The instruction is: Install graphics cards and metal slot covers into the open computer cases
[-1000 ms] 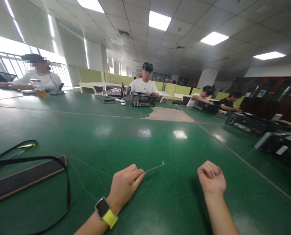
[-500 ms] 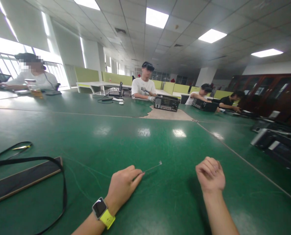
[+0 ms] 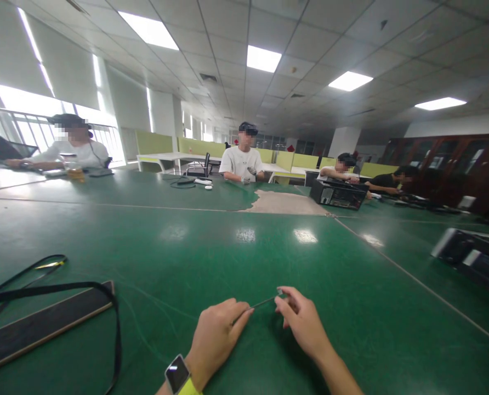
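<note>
1. Pinching the near end of a thin pin (image 3: 261, 302) between thumb and forefinger of the left hand (image 3: 215, 337), other fingers curled under, knuckles resting on the mat (image 3: 211, 241).
2. Closing the right hand (image 3: 302, 323) on the pin's far tip, thumb and forefinger tips meeting there, remaining fingers loosely bent; tip itself too small to make out.
3. Holding the pin low over the mat, slanting up and away from the left hand, spanning the gap between the two hands.
4. Wearing a watch (image 3: 178, 376) with a yellow band on the left wrist, just behind the pin.
5. Judging the grip: keeping both pinches light and close to the ends, steadying the left knuckles on the mat, avoiding bending so slender a piece, pulling or turning along its length rather than across it.
6. Lying left of the pin, well apart: a dark board (image 3: 43, 323) with a black strap (image 3: 113, 329) looped over it.
7. Sitting far beyond the pin: a computer case (image 3: 338, 193), with people at work behind it.
8. Lying right of the pin, well apart: another case (image 3: 475, 258).
</note>
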The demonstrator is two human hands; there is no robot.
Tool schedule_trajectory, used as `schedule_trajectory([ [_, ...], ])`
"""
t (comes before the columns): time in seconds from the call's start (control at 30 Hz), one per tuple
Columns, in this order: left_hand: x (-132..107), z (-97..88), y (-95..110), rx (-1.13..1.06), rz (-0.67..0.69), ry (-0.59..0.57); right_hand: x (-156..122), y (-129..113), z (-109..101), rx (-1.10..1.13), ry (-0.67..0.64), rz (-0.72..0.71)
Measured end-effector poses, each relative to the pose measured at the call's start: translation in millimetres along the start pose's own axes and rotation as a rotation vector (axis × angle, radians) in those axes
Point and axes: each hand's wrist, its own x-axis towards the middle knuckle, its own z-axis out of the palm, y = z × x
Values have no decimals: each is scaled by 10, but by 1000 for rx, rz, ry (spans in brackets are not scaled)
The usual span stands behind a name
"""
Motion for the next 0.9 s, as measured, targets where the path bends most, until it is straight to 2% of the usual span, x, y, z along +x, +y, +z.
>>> schedule_trajectory([
  [0.1, 3, -4, 1, -8, -13, 0, -29, 34, 44, 46, 38, 22],
  [0.33, 0, 3, 42, 23, -34, -114, -52, 0, 0, 237, 104, -14],
  [0.4, -1, 8, 45, -8, -53, -121, -64, -26, 22, 305, 91, -16],
  [0.5, 21, 34, 22, -130, -147, -92, -71, -30, 66, 348, 89, 67],
  [0.6, 70, 83, -46, -296, -294, -35, -97, -24, 125, 140, 6, 104],
  [0.73, 133, 131, -169, -437, -390, 30, -208, -110, 259, -183, -221, -57],
  [0.9, 155, 137, -236, -522, -445, 33, -337, -213, 397, -417, -338, -171],
])
